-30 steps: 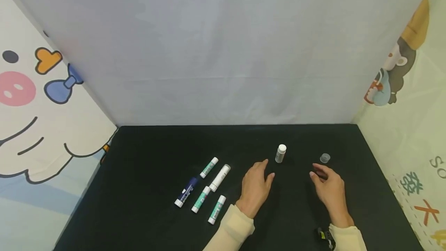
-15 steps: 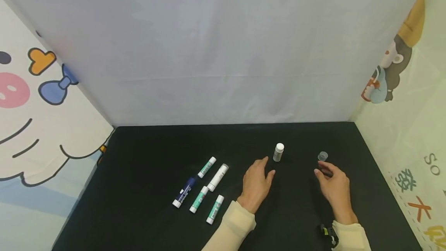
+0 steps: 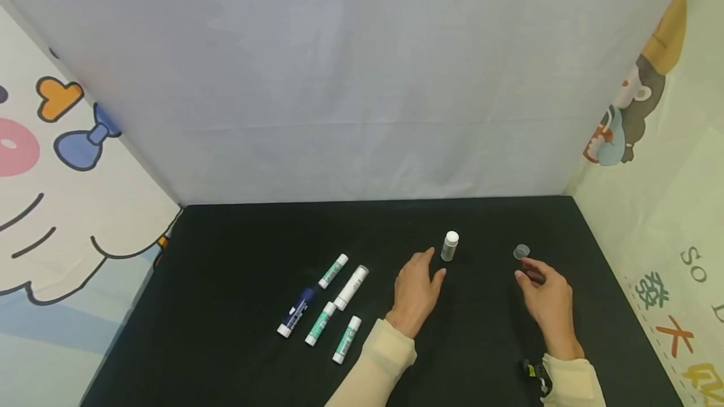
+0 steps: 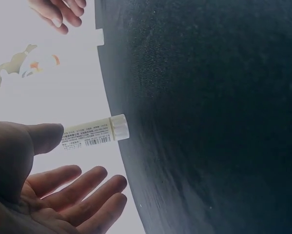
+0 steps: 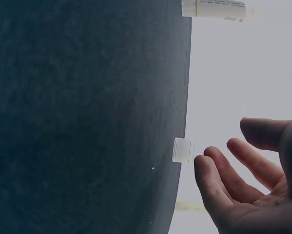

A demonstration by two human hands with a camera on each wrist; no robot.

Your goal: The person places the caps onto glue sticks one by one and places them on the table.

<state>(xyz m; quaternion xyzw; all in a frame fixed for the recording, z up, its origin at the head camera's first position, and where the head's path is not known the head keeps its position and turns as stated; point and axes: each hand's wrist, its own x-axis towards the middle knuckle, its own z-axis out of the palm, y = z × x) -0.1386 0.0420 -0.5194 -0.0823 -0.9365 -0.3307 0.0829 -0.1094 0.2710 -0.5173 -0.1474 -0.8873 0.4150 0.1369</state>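
A small glue stick (image 3: pixel 449 246) with a white top stands upright on the black table. My left hand (image 3: pixel 415 292) is just left of it, fingers spread and holding nothing; the left wrist view shows the glue stick (image 4: pixel 94 132) beyond the thumb and fingers. Farther right, a clear round cap (image 3: pixel 521 252) rests on the table. Beside it is my right hand (image 3: pixel 550 300), fingers loosely bent with nothing between them. In the right wrist view a fingertip comes close to the cap (image 5: pixel 184 150); whether they touch I cannot tell.
On the left of the table (image 3: pixel 237 256) lie several glue sticks: a dark blue one (image 3: pixel 296 313), a white one (image 3: pixel 351 287) and green-and-white ones (image 3: pixel 347 340). A pale cloth (image 3: pixel 362 80) hangs behind; printed cloths (image 3: pixel 85 231) flank both sides.
My right hand has moved slightly right and forward, nearer the cap. My left hand has hardly moved. The whole head view has shifted a little to the left.
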